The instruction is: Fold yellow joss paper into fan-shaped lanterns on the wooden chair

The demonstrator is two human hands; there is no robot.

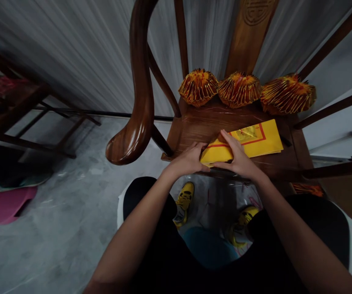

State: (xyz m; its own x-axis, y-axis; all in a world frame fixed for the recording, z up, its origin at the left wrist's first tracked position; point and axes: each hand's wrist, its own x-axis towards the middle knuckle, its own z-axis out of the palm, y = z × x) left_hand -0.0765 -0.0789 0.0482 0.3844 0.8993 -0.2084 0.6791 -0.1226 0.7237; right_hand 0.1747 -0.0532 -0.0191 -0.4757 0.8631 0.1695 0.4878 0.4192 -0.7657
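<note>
A sheaf of yellow joss paper [267, 139], printed with a red border and a gold foil patch, lies across the wooden chair seat [191, 128]. Its left end is bent or folded up a little between my hands. My left hand [189, 160] grips that end, fingers curled against its edge. Across the same part, my right hand [241, 159] has a finger on top and the thumb at the near edge, closed on the paper. Palms and some fingertips are hidden. Behind the sheaf stand three pleated gold-and-orange paper ornaments [239, 90].
The chair's curved armrest [142, 90] rises to the left of my left arm. Another wooden chair [34, 102] stands further left, near a pink plastic piece [7, 206] on the grey floor. A cardboard box [347, 200] is at the right, below the seat.
</note>
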